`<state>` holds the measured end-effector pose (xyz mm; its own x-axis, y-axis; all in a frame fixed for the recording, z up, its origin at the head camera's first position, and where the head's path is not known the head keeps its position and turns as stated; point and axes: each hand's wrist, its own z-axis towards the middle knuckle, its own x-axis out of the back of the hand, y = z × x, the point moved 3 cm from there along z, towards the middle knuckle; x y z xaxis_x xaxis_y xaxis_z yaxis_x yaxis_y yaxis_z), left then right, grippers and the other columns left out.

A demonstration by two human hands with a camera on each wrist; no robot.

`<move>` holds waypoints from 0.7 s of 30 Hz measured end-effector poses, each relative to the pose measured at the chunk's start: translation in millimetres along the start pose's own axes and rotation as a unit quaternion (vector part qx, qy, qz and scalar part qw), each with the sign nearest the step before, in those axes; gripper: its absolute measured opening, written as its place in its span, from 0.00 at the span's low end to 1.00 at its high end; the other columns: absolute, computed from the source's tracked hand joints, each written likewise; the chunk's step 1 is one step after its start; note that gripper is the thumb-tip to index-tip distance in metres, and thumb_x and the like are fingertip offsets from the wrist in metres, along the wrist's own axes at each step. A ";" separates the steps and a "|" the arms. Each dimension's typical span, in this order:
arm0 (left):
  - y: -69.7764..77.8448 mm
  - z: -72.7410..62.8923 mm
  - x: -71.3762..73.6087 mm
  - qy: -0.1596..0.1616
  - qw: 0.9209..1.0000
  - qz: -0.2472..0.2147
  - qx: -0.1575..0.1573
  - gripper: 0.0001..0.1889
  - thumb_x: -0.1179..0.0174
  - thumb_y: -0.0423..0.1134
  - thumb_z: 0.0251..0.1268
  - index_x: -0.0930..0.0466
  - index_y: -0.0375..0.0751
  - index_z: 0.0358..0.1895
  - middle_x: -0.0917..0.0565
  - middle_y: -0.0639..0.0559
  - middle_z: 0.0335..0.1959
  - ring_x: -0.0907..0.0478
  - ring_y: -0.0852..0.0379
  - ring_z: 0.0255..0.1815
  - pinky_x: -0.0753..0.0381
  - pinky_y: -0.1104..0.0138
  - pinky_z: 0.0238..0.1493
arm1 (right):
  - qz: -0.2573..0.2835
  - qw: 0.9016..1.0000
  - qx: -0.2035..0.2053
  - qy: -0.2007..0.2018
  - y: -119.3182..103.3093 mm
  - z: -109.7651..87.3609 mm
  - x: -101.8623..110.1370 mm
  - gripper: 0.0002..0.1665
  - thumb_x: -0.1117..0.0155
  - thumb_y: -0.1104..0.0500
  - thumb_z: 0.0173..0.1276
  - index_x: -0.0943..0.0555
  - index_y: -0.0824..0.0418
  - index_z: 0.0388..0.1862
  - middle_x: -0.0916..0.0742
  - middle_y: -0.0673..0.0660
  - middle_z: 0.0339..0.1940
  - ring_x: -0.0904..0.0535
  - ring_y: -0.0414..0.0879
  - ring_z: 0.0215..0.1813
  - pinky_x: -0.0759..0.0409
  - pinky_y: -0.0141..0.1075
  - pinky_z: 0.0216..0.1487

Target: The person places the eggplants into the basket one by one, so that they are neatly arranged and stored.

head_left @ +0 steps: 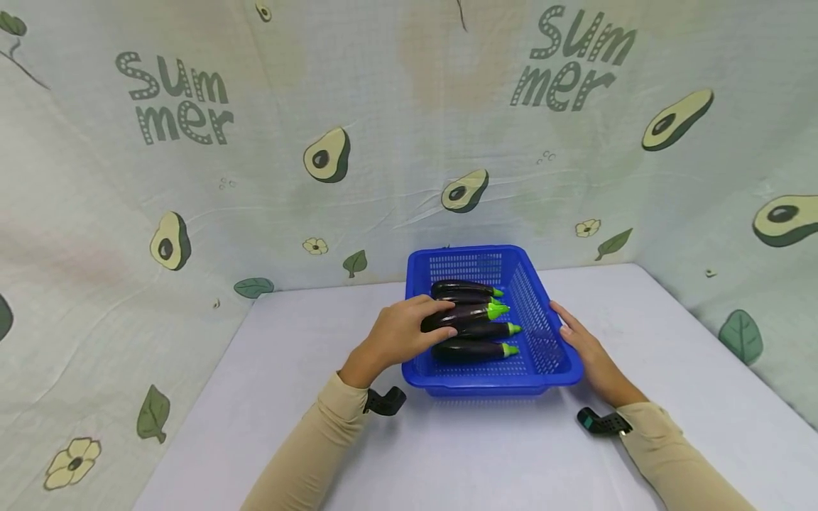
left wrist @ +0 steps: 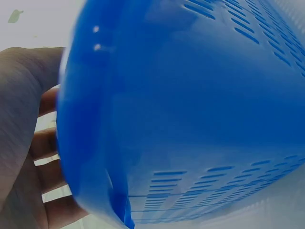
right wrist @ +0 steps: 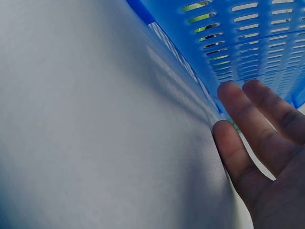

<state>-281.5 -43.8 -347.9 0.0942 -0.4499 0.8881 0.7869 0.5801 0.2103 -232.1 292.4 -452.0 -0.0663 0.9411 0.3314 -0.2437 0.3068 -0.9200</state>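
Observation:
A blue plastic basket point(head_left: 495, 380) with slotted walls holds several dark eggplants, their green stems pointing right. My left hand point(head_left: 404, 328) reaches over the basket's left rim. Its thumb and fingers grip the left end of one eggplant point(head_left: 469, 314), which lies uppermost among the others. Nearer the front of the basket lies another eggplant point(head_left: 469, 350). In the left wrist view the basket wall point(left wrist: 190, 95) hides the held eggplant. At the outside of the basket's right side is my right hand point(head_left: 591, 358), its extended fingers point(right wrist: 243, 107) right at the slotted wall in the right wrist view.
The basket stands on a white-covered table point(head_left: 307, 341), close to its back edge. A patterned cloth point(head_left: 396, 106) with avocados and lettering hangs behind and along both sides. Each wrist carries a black camera band, the left one point(head_left: 385, 402) close to the basket's front left corner.

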 end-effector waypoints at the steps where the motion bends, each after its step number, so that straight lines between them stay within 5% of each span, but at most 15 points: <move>1: 0.4 0.3 -0.4 -0.008 1.000 0.000 0.002 0.26 0.39 0.60 0.68 0.20 0.54 0.65 0.17 0.57 0.50 0.21 0.62 0.40 0.21 0.66 0.36 | -0.001 1.000 0.001 0.000 -0.1 0.1 -0.2 0.34 0.64 0.45 0.84 0.53 0.45 0.84 0.51 0.58 0.83 0.59 0.66 0.80 0.59 0.71 0.69; 12: 3.9 9.3 -5.2 -0.098 0.995 -0.020 0.021 0.27 0.43 0.62 0.71 0.21 0.56 0.66 0.19 0.55 0.61 0.22 0.56 0.59 0.20 0.56 0.53 | -0.005 1.000 0.000 0.002 -1.2 -0.6 -0.4 0.34 0.65 0.45 0.84 0.53 0.45 0.84 0.50 0.59 0.83 0.58 0.67 0.79 0.57 0.72 0.68; 21: 4.5 21.2 -2.2 -0.140 0.989 -0.038 0.022 0.26 0.44 0.62 0.71 0.20 0.54 0.64 0.17 0.59 0.57 0.22 0.61 0.52 0.20 0.61 0.50 | -0.003 1.000 0.002 -0.003 0.8 0.5 0.0 0.33 0.65 0.45 0.84 0.54 0.44 0.84 0.51 0.58 0.83 0.59 0.67 0.80 0.58 0.72 0.69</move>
<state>-291.1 -25.8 -340.2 -0.1413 -0.2912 0.9462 0.7580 0.5830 0.2926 -232.7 292.5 -452.6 -0.0708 0.9384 0.3384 -0.2470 0.3122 -0.9174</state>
